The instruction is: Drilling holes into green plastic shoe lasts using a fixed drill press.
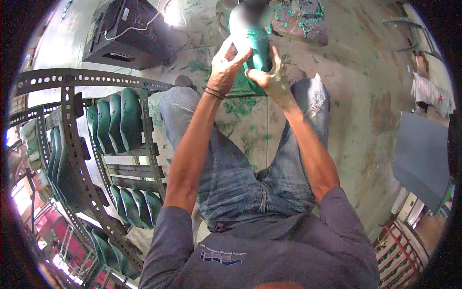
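Both hands are held out in front between my knees, wrapped round a smooth green piece (260, 54) that is long and rounded. My left hand (224, 69) grips its left side, thumb along the surface. Opposite it, my right hand (272, 80) holds the right side, with the thumb across the lower part and the fingers up along the edge. The upper end of the piece meets a blurred pale and dark shape (250, 17), so I cannot make out what is there. Glare washes out part of the green surface.
Left of me stands a perforated metal rack (77, 130) with several curved green pieces (131, 118). A black box (130, 36) with a white cable sits far left. Green shavings litter the floor and a brownish block (301, 21). A grey panel (421, 159) is at right.
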`<state>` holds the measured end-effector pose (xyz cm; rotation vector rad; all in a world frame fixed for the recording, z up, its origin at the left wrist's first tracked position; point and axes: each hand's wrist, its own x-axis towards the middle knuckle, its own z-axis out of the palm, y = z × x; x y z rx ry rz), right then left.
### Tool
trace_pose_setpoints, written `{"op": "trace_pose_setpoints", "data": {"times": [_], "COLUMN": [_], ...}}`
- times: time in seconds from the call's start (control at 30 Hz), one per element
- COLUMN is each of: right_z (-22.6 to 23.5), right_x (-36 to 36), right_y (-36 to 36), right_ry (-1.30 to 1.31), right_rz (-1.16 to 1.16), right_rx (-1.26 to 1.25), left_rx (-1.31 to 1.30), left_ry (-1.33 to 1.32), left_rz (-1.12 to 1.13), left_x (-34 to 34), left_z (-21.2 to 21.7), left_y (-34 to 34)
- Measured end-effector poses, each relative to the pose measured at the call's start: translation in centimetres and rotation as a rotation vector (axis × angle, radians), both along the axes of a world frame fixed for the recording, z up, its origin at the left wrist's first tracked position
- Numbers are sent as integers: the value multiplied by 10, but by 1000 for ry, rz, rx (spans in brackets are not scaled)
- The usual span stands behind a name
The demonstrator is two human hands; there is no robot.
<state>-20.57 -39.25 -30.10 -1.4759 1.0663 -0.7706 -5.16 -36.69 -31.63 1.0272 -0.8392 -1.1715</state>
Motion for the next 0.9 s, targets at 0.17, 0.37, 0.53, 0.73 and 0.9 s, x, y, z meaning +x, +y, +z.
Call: {"op": "trace_pose_setpoints", "data": {"times": [0.17,0.37,0.53,0.73,0.9], "right_z": [-31,-25,-15,-10,-21], "right_x": [0,-4,-3,-2,-1], "right_y": [12,18,17,18,14], "right_ry": [233,272,242,230,236], "right_rz": [-106,-63,-71,-63,-69], "right_rx": [-305,-420,-387,-342,-482], "left_rx": [189,319,174,198,92], "left_ry": [-14,-88,198,173,22], "left_rz": [181,301,187,159,66], "left_x": [-5,10,14,12,13], "left_z": [-3,-10,-10,1,-11], "left_y": [0,4,12,17,18]}}
